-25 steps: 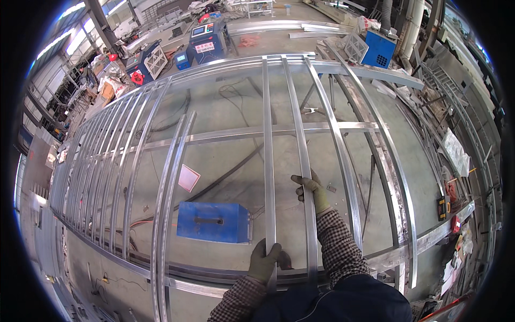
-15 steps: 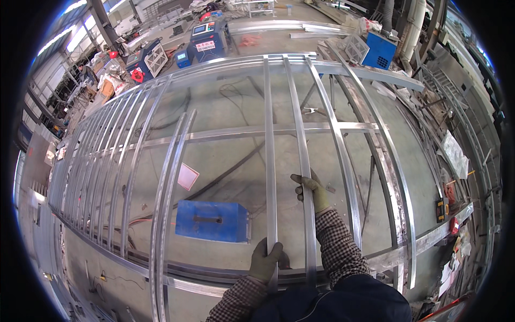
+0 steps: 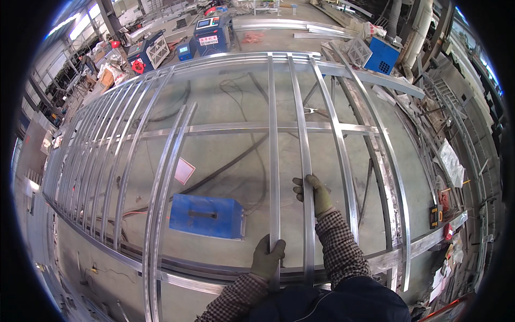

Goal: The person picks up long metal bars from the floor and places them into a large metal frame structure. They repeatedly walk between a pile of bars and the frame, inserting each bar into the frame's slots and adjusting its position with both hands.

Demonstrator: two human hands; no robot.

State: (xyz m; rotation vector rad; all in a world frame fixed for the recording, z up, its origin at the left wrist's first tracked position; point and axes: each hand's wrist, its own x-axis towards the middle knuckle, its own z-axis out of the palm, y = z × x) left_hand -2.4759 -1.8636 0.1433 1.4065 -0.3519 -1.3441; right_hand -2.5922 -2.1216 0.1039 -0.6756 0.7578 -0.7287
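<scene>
My left hand [image 3: 267, 257], in a dark greenish work glove, is closed round the near part of a long silvery metal bar [image 3: 274, 161], thumb on its right side. Farther along and to the right, my gloved right hand [image 3: 318, 196] wraps round a second metal bar [image 3: 301, 126], its fingertips showing on the left side. Both bars run away from me across the frame's crossbar [image 3: 225, 128] and reach the far rail [image 3: 236, 60]. To their right lie a third bar [image 3: 333, 121] and a fourth bar [image 3: 387, 137].
Two close-set shorter bars [image 3: 170, 155] and several parallel bars [image 3: 107, 155] lie to the left. Beneath the frame, a blue box [image 3: 206, 216] with a handle and dark cables [image 3: 230, 163] are on the floor. Blue machines [image 3: 213, 36] stand beyond.
The view has shifted slightly, moving the blue box and left bars leftward in the picture. Both hands stay on their bars. The right hand's fingers have drawn in a little.
</scene>
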